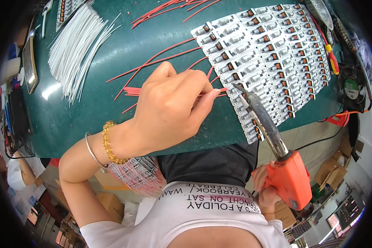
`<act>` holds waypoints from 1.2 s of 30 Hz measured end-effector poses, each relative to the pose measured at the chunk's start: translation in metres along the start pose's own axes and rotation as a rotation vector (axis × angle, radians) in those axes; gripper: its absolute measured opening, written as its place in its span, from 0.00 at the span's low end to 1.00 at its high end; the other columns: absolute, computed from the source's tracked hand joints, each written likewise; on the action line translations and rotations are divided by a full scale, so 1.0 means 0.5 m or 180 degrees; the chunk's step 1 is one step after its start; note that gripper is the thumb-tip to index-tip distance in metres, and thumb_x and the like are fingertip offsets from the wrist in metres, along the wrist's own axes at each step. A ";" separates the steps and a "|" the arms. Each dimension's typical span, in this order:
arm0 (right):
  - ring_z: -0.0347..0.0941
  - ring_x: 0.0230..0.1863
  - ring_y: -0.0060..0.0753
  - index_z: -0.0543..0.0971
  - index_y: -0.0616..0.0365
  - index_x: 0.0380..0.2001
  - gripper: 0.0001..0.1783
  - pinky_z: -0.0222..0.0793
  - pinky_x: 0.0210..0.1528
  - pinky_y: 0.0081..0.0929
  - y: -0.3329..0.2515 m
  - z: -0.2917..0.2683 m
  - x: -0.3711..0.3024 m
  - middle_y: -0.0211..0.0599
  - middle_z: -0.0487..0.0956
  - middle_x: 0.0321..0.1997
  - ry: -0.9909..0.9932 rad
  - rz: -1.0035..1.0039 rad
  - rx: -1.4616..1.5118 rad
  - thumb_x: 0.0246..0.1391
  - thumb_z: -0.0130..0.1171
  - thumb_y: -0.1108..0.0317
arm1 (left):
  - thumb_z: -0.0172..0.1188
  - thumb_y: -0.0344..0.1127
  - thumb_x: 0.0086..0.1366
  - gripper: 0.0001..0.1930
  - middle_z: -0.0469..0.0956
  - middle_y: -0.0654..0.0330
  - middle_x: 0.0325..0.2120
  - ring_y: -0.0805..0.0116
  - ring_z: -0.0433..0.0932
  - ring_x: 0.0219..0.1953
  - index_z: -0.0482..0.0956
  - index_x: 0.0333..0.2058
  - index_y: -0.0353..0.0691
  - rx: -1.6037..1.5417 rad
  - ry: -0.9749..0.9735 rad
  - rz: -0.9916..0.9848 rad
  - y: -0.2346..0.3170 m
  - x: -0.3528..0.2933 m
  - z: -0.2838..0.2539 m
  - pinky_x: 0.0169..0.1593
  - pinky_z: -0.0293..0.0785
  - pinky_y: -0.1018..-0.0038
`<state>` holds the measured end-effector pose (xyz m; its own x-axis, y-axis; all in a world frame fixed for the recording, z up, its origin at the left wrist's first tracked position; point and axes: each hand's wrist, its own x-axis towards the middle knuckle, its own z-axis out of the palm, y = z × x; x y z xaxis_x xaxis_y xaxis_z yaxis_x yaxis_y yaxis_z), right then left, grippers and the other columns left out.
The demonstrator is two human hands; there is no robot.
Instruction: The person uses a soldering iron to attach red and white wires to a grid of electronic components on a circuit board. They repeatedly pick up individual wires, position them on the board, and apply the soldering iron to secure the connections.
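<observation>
My left hand [171, 105] is closed, pinching red wires [131, 91] between thumb and fingertips. The wire ends by my fingertips reach the left edge of a panel of small white circuit boards [258, 66]. My right hand [263, 187] is wrapped round the grip of an orange soldering gun [296, 182]. The gun's narrow tip [240, 93] is over the panel's left edge, just right of my left fingertips; whether it touches is hard to tell. Farther up that edge, several other red wires [161, 61] run from the boards out to the left.
A fan of white wires [76, 51] lies at the far left, near a phone [30, 66]. Loose red wires [161, 11] are at the back. On the right are a red-and-yellow-handled screwdriver [331, 60] and a black fan [353, 89]. Wired boards [138, 173] hang below the table edge.
</observation>
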<state>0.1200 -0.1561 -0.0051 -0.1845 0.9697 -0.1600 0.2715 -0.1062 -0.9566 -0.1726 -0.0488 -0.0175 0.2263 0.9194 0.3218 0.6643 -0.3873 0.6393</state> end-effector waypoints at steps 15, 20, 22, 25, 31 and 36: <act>0.69 0.17 0.34 0.70 0.50 0.12 0.15 0.62 0.21 0.29 -0.009 -0.018 0.000 0.27 0.71 0.16 -0.0185 -0.0033 -0.0915 0.48 0.55 0.59 | 0.67 0.24 0.53 0.08 0.75 0.66 0.19 0.69 0.61 0.20 0.76 0.24 0.40 0.0165 -0.0065 0.0061 -0.001 0.000 -0.002 0.28 0.57 0.73; 0.70 0.18 0.35 0.72 0.52 0.14 0.09 0.64 0.21 0.26 -0.011 -0.028 0.007 0.28 0.72 0.16 -0.0433 -0.0077 -0.0620 0.44 0.55 0.65 | 0.67 0.24 0.54 0.08 0.75 0.66 0.19 0.69 0.62 0.19 0.76 0.24 0.40 0.0107 -0.0038 0.0078 0.000 0.005 0.002 0.28 0.58 0.73; 0.71 0.18 0.34 0.73 0.52 0.14 0.07 0.65 0.21 0.26 0.013 -0.025 -0.001 0.29 0.72 0.16 -0.0245 -0.0294 -0.0480 0.42 0.56 0.67 | 0.67 0.25 0.54 0.08 0.75 0.66 0.19 0.69 0.62 0.19 0.76 0.24 0.40 0.0102 -0.0049 0.0069 0.002 0.006 0.000 0.28 0.58 0.73; 0.72 0.19 0.35 0.73 0.52 0.14 0.05 0.67 0.22 0.27 0.068 -0.010 -0.018 0.30 0.74 0.17 0.0260 -0.0715 -0.0006 0.38 0.57 0.70 | 0.67 0.25 0.54 0.08 0.75 0.66 0.19 0.69 0.62 0.19 0.76 0.24 0.40 0.0081 -0.0036 0.0068 0.001 0.006 -0.001 0.29 0.58 0.73; 0.73 0.20 0.36 0.72 0.51 0.14 0.05 0.68 0.23 0.31 0.018 -0.029 -0.022 0.31 0.74 0.18 -0.0083 -0.0273 -0.0969 0.38 0.55 0.69 | 0.67 0.25 0.54 0.07 0.75 0.66 0.19 0.69 0.62 0.20 0.76 0.24 0.40 0.0057 -0.0031 0.0046 0.000 0.005 -0.001 0.29 0.58 0.73; 0.71 0.19 0.36 0.68 0.50 0.13 0.08 0.65 0.22 0.30 -0.018 -0.022 0.009 0.29 0.72 0.17 -0.0484 -0.0081 -0.0865 0.39 0.55 0.66 | 0.67 0.25 0.54 0.07 0.75 0.65 0.19 0.69 0.61 0.20 0.76 0.24 0.40 0.0098 -0.0085 0.0015 -0.002 0.000 -0.003 0.29 0.58 0.73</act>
<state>0.1274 -0.1484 0.0057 -0.3281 0.9251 -0.1911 0.5038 0.0003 -0.8638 -0.1744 -0.0482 -0.0172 0.2481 0.9192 0.3057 0.6848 -0.3896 0.6158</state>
